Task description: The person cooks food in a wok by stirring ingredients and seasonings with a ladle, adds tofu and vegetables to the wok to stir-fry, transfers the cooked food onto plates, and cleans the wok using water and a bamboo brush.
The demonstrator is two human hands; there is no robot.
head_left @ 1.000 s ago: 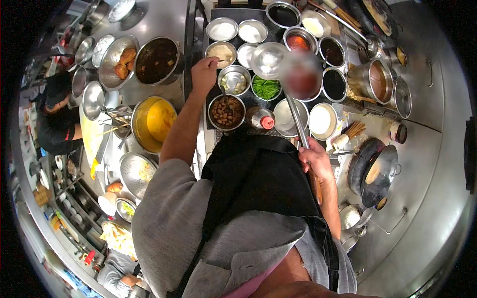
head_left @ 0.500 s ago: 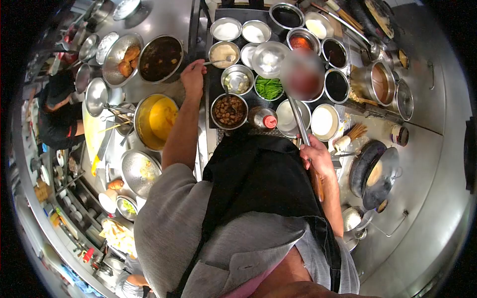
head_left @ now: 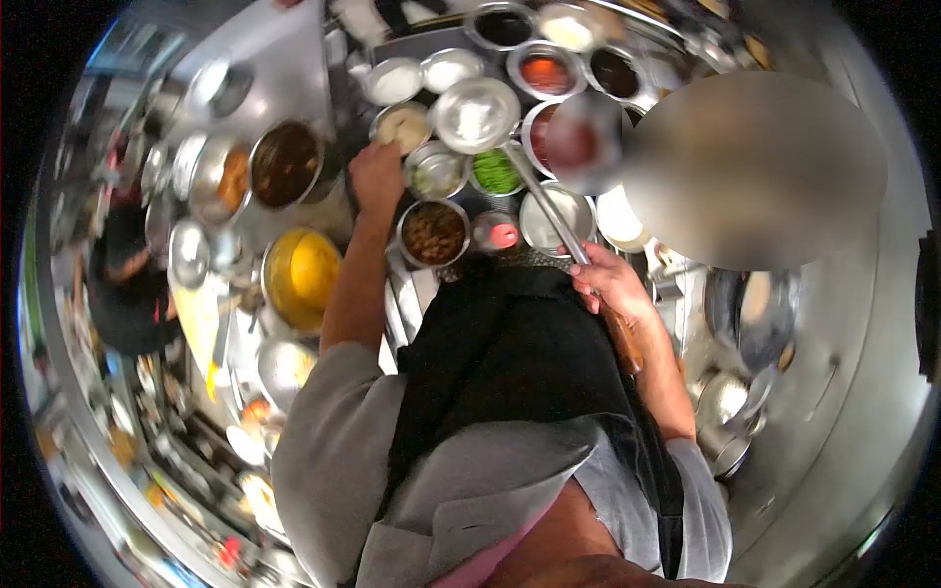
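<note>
My right hand (head_left: 610, 284) is closed around the long handle of a ladle (head_left: 549, 201), whose wooden end points toward me. The ladle's round metal bowl is over the seasoning bowls, left of a red sauce bowl (head_left: 537, 137). At the left, my left hand (head_left: 376, 178) is closed at the near edge of a bowl of pale, beige seasoning (head_left: 404, 125). Its fingers grip a small spoon, mostly hidden now by the hand and blur. Chopped greens (head_left: 497, 171) and a bowl of brown diced food (head_left: 434, 233) are close by.
A red-capped bottle (head_left: 503, 235) stands near my apron. To the left are a pot of yellow liquid (head_left: 314, 279) and a pot of dark sauce (head_left: 286, 165). A person in black (head_left: 127, 279) is at far left. A blurred patch hides part of the right side.
The view has turned and shifted, blurring the surroundings. My left hand has come closer to the beige seasoning bowl, covering the spoon. The ladle stays in my right hand, over the bowls.
</note>
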